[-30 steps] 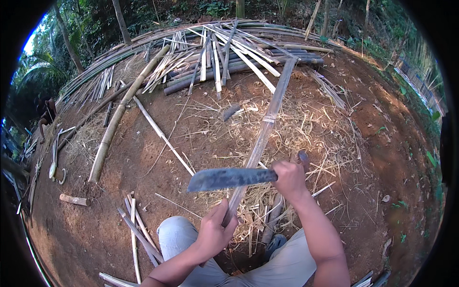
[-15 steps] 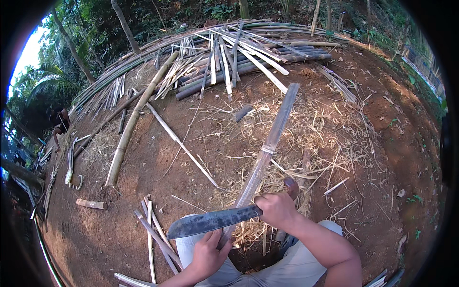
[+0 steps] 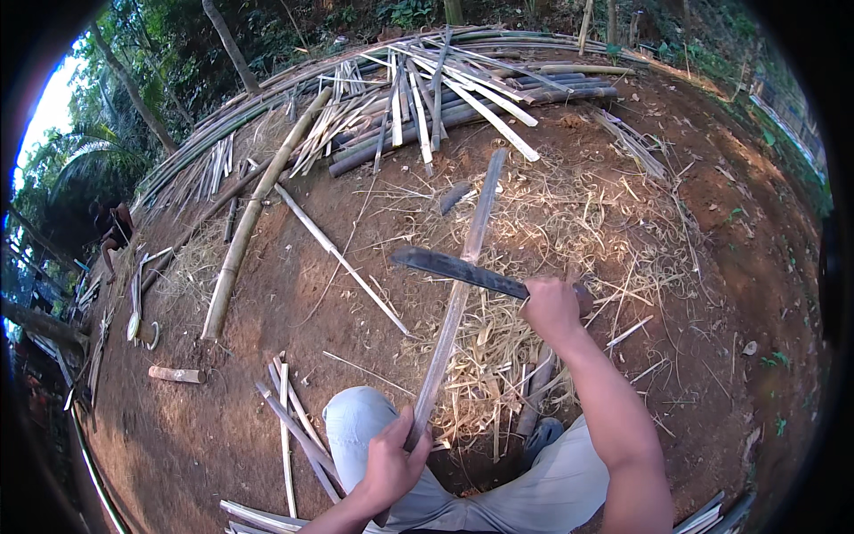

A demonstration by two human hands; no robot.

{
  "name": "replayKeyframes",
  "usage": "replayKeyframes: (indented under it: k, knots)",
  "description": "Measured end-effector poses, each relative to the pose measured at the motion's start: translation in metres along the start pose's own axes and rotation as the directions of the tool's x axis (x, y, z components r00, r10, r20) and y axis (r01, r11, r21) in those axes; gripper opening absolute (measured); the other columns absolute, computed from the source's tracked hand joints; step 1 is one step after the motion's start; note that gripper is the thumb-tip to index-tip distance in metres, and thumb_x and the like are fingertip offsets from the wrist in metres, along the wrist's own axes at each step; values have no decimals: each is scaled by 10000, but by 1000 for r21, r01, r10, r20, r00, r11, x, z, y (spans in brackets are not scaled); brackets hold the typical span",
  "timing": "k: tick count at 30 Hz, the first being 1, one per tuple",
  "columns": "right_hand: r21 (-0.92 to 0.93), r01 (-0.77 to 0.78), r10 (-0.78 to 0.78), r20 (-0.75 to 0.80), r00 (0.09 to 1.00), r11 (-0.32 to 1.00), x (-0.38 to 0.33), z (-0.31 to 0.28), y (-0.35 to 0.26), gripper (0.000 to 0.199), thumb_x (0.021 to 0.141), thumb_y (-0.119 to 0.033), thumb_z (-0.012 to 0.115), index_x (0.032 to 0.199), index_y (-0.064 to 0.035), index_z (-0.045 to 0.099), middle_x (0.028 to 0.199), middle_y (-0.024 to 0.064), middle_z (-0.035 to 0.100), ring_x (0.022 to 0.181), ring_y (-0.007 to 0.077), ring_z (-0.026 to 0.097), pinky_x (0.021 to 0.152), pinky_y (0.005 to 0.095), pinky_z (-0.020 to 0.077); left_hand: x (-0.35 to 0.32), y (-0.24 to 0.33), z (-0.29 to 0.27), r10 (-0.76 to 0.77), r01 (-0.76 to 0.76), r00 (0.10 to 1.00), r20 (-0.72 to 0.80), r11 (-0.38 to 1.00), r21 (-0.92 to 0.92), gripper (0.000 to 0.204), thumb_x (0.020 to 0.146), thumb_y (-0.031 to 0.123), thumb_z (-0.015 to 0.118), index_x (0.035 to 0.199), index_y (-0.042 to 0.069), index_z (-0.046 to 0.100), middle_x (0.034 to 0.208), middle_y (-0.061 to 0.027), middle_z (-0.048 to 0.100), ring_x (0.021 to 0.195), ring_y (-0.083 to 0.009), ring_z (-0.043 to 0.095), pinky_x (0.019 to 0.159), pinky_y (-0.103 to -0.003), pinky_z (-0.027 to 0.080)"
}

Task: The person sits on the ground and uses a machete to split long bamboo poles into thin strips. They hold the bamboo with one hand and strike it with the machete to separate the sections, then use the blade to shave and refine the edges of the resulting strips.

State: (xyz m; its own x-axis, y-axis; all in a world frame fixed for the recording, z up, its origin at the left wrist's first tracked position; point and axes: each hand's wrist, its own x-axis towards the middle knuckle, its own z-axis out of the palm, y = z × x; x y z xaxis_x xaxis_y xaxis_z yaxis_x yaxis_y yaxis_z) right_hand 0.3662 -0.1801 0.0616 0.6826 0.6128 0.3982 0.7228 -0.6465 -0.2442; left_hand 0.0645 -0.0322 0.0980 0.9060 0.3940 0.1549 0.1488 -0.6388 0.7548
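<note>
My left hand [image 3: 397,456] is closed round the near end of a long split bamboo strip [image 3: 445,343], just above my left knee. The strip slants up and away from me, its far end raised toward the bamboo pile. My right hand [image 3: 551,310] grips the handle of a machete [image 3: 458,270], whose dark, broad blade points left. The blade lies across the strip a little beyond its middle; whether it cuts into the strip I cannot tell. The rounded handle end sticks out right of my fist.
Pale bamboo shavings [image 3: 480,383] cover the ground ahead. Beyond them lies a pile of bamboo poles and split strips [image 3: 427,107]. A thick pole [image 3: 240,240] and a short cut piece [image 3: 176,375] lie to the left. Another person [image 3: 111,231] is at the far left.
My right hand has moved the machete forward, from beside my left hand to farther along the strip. The strip's far end has swung left; my left hand still holds its near end.
</note>
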Motion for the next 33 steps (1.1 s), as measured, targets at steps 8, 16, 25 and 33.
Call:
replayKeyframes:
  k: [8, 16, 25, 33]
  knots:
    - [122, -418, 400, 145, 905, 900, 18, -11, 9, 129, 876, -21, 572, 841, 11, 692, 687, 148, 675, 620, 231, 684, 557, 355, 557, -30, -3, -12, -137, 140, 982, 128, 990, -9, 353, 841, 42, 681, 1145, -108, 581, 745, -194, 615, 602, -281, 633, 540, -350, 484]
    - [263, 186, -227, 135, 964, 947, -31, -10, -73, 119, 784, -4, 588, 672, -32, 614, 652, 135, 646, 588, 303, 663, 604, 436, 549, -19, -17, -11, 20, -19, 1000, -3, 998, 63, 427, 805, 26, 704, 1184, -107, 560, 740, -184, 611, 590, -266, 634, 537, -348, 498]
    - [339, -389, 341, 193, 920, 857, 11, -19, -6, 100, 803, -51, 635, 827, 5, 715, 710, 200, 682, 622, 316, 684, 597, 412, 564, -57, -13, -20, 12, -12, 1000, 0, 997, 81, 428, 793, 6, 721, 1171, -129, 575, 691, -144, 590, 538, -168, 567, 495, -302, 447]
    - [208, -430, 410, 131, 902, 879, 24, -14, 20, 154, 832, -51, 626, 921, 41, 710, 721, 198, 685, 608, 284, 679, 645, 401, 577, -69, -5, -30, -38, 33, 999, 39, 992, 125, 399, 799, 37, 717, 1144, -126, 602, 616, -126, 566, 515, -148, 553, 488, -292, 434]
